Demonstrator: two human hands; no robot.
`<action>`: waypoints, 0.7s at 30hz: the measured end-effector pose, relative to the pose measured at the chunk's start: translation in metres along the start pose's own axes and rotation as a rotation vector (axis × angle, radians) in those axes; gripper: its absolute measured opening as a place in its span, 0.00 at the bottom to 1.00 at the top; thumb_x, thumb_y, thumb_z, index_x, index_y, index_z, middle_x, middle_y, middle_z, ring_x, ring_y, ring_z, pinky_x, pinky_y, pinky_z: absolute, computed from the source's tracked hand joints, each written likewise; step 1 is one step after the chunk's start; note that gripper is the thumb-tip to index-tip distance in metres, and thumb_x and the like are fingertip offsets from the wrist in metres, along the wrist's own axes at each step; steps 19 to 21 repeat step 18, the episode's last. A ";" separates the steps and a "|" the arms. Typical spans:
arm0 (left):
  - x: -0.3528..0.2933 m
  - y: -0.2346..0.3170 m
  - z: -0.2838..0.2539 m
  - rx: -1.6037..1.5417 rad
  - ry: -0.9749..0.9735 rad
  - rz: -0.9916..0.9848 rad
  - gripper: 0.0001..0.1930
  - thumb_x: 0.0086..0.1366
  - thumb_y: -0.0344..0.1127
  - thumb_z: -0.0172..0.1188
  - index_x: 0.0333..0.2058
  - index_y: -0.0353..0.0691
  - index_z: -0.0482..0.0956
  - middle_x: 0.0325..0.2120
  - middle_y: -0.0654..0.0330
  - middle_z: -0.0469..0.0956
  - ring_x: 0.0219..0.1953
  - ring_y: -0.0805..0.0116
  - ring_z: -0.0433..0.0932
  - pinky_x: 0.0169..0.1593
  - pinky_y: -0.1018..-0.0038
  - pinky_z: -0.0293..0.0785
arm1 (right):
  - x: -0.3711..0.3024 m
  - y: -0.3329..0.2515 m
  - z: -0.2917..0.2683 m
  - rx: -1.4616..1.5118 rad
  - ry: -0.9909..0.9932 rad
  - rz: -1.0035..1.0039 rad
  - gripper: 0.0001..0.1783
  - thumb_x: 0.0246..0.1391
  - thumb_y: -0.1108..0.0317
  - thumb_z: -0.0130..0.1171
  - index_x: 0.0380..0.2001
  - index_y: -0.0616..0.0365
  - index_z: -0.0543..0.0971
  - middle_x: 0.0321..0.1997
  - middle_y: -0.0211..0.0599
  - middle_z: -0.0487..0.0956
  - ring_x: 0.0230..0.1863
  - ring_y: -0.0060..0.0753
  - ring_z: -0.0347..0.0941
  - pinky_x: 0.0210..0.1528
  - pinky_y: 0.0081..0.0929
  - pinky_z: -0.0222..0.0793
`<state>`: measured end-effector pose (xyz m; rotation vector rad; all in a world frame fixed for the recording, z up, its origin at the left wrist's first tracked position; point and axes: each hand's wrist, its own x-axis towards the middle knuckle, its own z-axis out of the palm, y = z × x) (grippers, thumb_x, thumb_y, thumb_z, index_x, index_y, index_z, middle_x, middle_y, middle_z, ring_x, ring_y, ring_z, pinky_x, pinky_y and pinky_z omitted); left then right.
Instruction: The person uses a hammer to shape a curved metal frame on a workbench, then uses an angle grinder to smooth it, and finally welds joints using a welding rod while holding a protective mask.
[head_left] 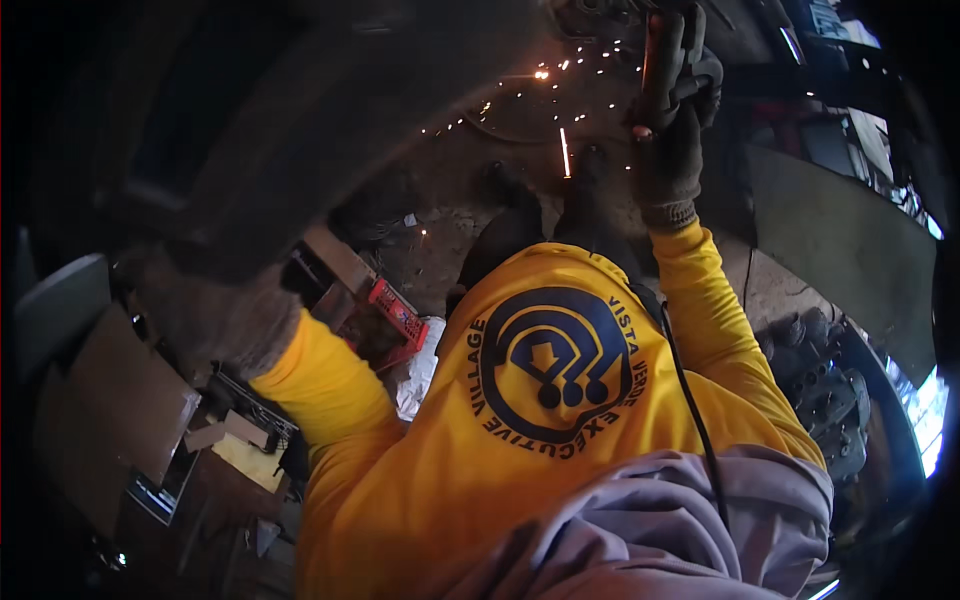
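My left hand (215, 310), in a dark work glove, is raised close on the left at the lower edge of a large dark welding shield (330, 90). It seems to hold the shield, though its fingers are lost in shadow. At the upper right my right hand (675, 150), in a knit-cuffed glove, is closed around a dark cylindrical tool handle (660, 65). The handle's working end cannot be made out. Orange sparks (542, 75) scatter left of that hand, and one bright streak (565, 152) drops toward the floor. The shield hides much of the upper left.
A red crate (398, 315) and a white sack (420, 370) lie left of my legs. Cardboard (110, 400) is at far left. Greasy metal parts (835, 415) crowd the right, below a large flat panel (840, 230). A black cable (695, 400) runs down my front.
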<state>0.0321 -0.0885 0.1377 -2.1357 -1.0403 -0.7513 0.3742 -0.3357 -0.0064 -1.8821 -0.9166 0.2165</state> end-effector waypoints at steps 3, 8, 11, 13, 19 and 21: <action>0.009 -0.026 0.003 0.288 0.055 0.115 0.31 0.55 0.56 0.66 0.41 0.30 0.78 0.35 0.49 0.80 0.34 0.54 0.82 0.39 0.66 0.79 | -0.001 0.003 -0.009 -0.015 -0.011 0.030 0.37 0.61 0.47 0.58 0.60 0.66 0.63 0.47 0.37 0.77 0.46 0.25 0.74 0.50 0.26 0.70; 0.019 -0.028 -0.007 0.406 0.083 0.285 0.29 0.56 0.56 0.65 0.40 0.31 0.78 0.34 0.48 0.79 0.33 0.53 0.82 0.37 0.64 0.78 | -0.013 0.001 -0.004 0.211 0.071 0.068 0.38 0.58 0.44 0.60 0.59 0.64 0.66 0.47 0.45 0.78 0.47 0.41 0.75 0.52 0.33 0.69; 0.016 -0.015 -0.012 0.097 -0.051 0.051 0.30 0.58 0.55 0.65 0.44 0.30 0.76 0.36 0.47 0.79 0.37 0.53 0.81 0.40 0.64 0.78 | -0.014 0.004 -0.002 0.177 0.089 0.021 0.37 0.59 0.48 0.60 0.59 0.66 0.65 0.45 0.42 0.78 0.44 0.32 0.76 0.49 0.30 0.70; 0.015 -0.011 -0.014 -0.168 -0.142 -0.126 0.31 0.58 0.53 0.66 0.48 0.29 0.73 0.39 0.45 0.78 0.41 0.53 0.80 0.43 0.64 0.78 | -0.016 -0.002 -0.001 0.257 0.093 0.049 0.36 0.60 0.48 0.60 0.60 0.66 0.65 0.45 0.42 0.78 0.43 0.30 0.76 0.48 0.28 0.71; 0.021 -0.008 -0.019 -0.233 -0.099 -0.166 0.30 0.58 0.49 0.68 0.50 0.31 0.72 0.40 0.45 0.77 0.43 0.54 0.80 0.46 0.65 0.77 | -0.016 -0.002 -0.011 0.334 0.047 0.111 0.38 0.59 0.50 0.61 0.62 0.65 0.62 0.44 0.41 0.78 0.40 0.28 0.76 0.45 0.27 0.73; 0.021 -0.008 -0.019 -0.233 -0.099 -0.166 0.30 0.58 0.49 0.68 0.50 0.31 0.72 0.40 0.45 0.77 0.43 0.54 0.80 0.46 0.65 0.77 | -0.016 -0.002 -0.011 0.334 0.047 0.111 0.38 0.59 0.50 0.61 0.62 0.65 0.62 0.44 0.41 0.78 0.40 0.28 0.76 0.45 0.27 0.73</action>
